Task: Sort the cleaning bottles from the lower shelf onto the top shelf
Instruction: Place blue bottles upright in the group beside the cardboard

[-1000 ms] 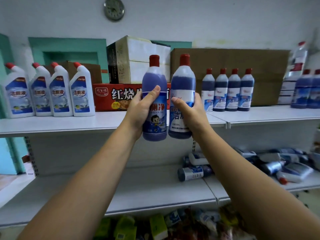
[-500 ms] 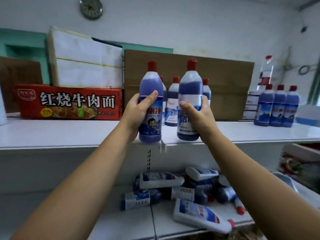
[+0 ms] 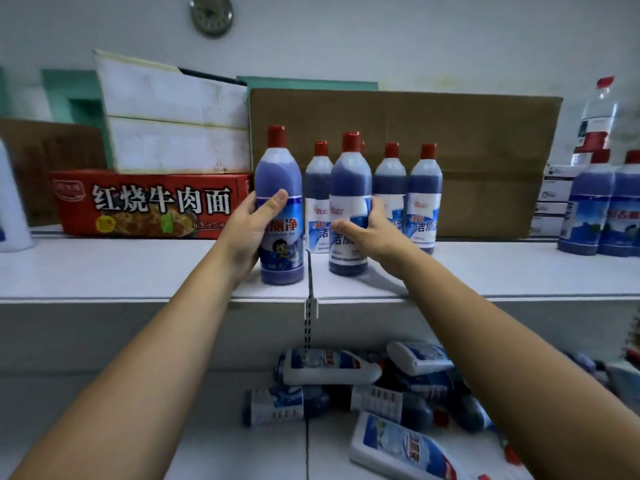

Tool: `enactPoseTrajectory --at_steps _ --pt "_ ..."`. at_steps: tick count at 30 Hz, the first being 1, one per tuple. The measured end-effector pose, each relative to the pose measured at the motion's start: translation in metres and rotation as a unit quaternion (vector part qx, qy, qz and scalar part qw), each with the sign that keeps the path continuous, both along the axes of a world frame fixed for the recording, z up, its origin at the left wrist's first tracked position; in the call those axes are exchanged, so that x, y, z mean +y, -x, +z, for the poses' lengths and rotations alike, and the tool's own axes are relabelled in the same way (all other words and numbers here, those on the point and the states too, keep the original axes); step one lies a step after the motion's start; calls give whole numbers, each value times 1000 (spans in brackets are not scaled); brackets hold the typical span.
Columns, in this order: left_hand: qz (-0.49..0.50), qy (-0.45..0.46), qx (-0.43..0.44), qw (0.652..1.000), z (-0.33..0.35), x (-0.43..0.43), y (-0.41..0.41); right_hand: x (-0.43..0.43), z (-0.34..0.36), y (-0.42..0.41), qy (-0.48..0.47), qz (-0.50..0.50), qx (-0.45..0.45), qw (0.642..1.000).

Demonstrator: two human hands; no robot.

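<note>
My left hand (image 3: 250,230) grips a blue bottle with a red cap and a cartoon label (image 3: 281,188); its base stands on the top shelf (image 3: 138,268). My right hand (image 3: 372,233) grips a second blue red-capped bottle (image 3: 349,188), also standing on the top shelf. Right behind them stands a row of matching blue bottles (image 3: 424,192). On the lower shelf (image 3: 221,445) lies a heap of blue and white cleaning bottles (image 3: 332,367) on their sides.
A red noodle carton (image 3: 149,202), a white box (image 3: 173,116) and a brown cardboard box (image 3: 485,140) line the back of the top shelf. More blue bottles (image 3: 604,206) stand at the right, a white bottle (image 3: 10,202) at the left edge.
Both hands moved forward and down; the two bottles, held above the shelf edge before, now stand on the top shelf in front of the blue row.
</note>
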State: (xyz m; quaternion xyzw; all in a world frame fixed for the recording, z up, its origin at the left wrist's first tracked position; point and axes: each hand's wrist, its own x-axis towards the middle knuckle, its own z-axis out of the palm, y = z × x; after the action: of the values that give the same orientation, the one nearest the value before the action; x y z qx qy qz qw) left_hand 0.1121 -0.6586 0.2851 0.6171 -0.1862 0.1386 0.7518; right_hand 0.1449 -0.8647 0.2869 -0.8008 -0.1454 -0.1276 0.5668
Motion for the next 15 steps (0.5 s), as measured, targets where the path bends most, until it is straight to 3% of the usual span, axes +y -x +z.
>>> enactPoseTrajectory --at_steps 7,15 --pt "16 1 -11 1000 -4 -2 -3 21 10 -16 19 35 53 998" --pt "-2 -17 -11 1000 -6 2 -3 45 -4 -19 48 -80 -4 996"
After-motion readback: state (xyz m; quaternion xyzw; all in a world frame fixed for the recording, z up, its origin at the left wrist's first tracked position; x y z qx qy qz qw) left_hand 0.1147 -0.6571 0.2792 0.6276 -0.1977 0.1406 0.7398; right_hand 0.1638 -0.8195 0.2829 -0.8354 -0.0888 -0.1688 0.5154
